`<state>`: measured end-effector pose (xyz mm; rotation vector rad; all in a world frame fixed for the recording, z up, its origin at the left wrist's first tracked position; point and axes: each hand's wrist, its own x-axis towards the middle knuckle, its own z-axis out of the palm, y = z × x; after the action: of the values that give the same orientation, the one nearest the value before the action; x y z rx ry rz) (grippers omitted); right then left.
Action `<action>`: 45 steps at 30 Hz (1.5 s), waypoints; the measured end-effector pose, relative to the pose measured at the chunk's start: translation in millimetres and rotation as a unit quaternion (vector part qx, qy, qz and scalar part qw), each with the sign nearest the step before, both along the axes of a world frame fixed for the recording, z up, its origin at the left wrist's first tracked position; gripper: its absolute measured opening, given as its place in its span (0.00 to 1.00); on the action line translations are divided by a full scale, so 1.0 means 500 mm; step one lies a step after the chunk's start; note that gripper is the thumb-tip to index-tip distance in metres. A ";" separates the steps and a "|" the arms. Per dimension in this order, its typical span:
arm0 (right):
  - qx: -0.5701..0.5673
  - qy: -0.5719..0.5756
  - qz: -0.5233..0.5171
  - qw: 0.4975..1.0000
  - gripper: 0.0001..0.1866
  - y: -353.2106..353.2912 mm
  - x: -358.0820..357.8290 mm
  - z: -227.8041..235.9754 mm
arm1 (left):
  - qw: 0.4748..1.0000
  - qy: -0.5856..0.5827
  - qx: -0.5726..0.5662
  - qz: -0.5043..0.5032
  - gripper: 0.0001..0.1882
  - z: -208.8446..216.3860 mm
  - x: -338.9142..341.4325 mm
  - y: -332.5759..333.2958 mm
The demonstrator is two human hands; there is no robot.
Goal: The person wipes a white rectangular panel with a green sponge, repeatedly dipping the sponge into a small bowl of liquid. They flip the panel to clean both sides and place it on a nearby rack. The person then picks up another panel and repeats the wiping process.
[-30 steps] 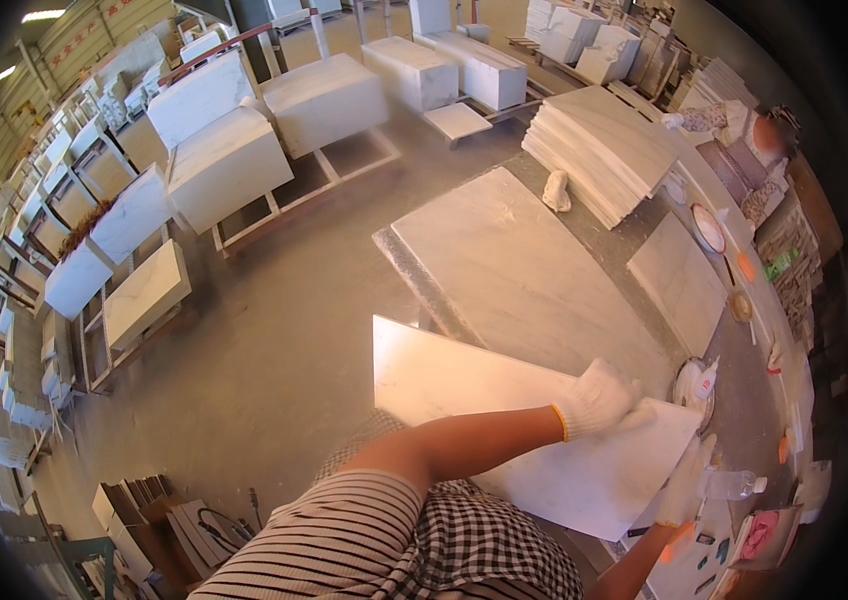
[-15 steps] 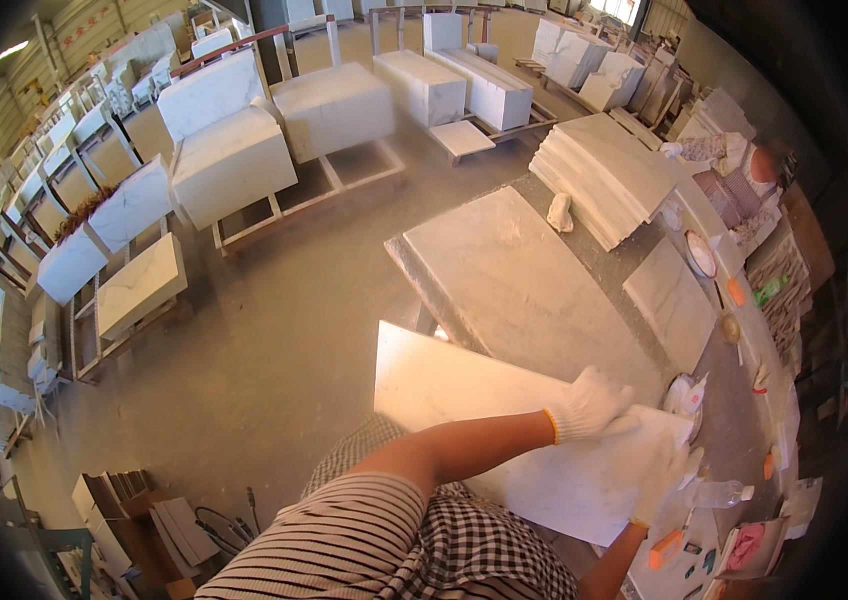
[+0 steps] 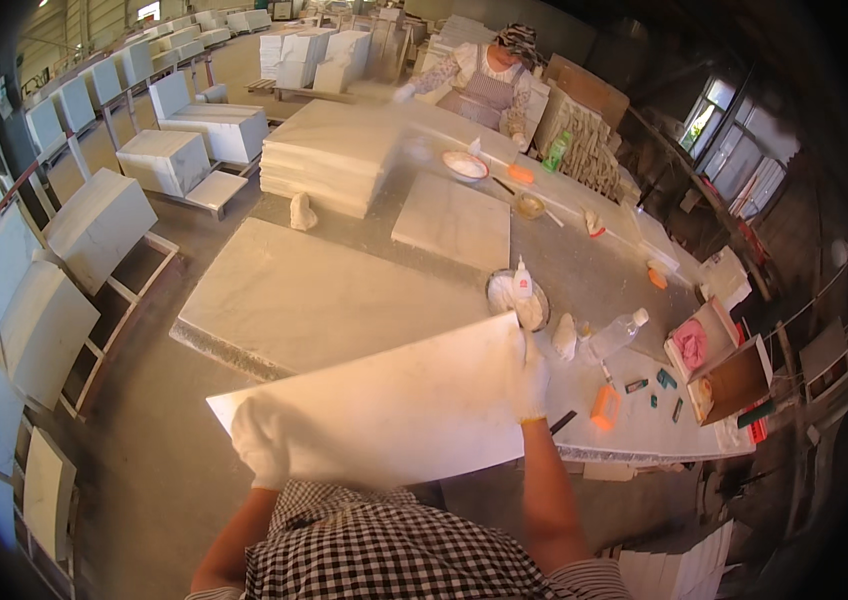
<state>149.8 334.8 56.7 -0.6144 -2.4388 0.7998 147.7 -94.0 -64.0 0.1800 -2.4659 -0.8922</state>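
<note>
A white marble slab (image 3: 394, 400) is held tilted in front of my body, over the near edge of the worktable (image 3: 584, 425). My left hand (image 3: 262, 445), in a white glove, grips its left end. At the other end my right hand (image 3: 529, 375), gloved too, is closed round the edge. Some fingers are hidden against the stone. Beyond the slab lies a larger flat slab (image 3: 334, 285) on the table. Just past my right hand stand a bowl of white paste (image 3: 534, 308) with a white squeeze bottle (image 3: 522, 278) and a clear plastic bottle (image 3: 616, 335).
An orange block (image 3: 605, 408) and small green pieces (image 3: 666, 378) lie at right, near an open carton (image 3: 734, 385). A slab stack (image 3: 329, 150) stands at the back. Across the table a co-worker (image 3: 489, 90) leans over it. Stone blocks on racks (image 3: 99, 225) line the left.
My view has swung to the right. My left hand has moved from the slab's upper face to its left end, and the slab now sits crosswise before me.
</note>
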 end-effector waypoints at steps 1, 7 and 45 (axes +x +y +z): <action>-0.015 0.022 0.009 1.000 0.25 -0.003 -0.001 0.001 | 0.998 -0.036 -0.002 0.042 0.31 -0.030 -0.006 -0.035; -0.006 0.067 0.057 0.996 0.23 0.015 -0.005 -0.021 | 0.927 -0.306 0.119 0.180 0.38 -0.167 0.004 -0.173; -0.285 0.131 0.128 0.941 0.14 0.030 0.051 -0.031 | 0.713 -0.158 0.683 0.030 0.27 -0.194 0.028 -0.272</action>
<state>175.2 349.7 41.3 -0.3526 -2.0548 1.6151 161.6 -230.0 -161.2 0.9399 -1.4463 -2.6208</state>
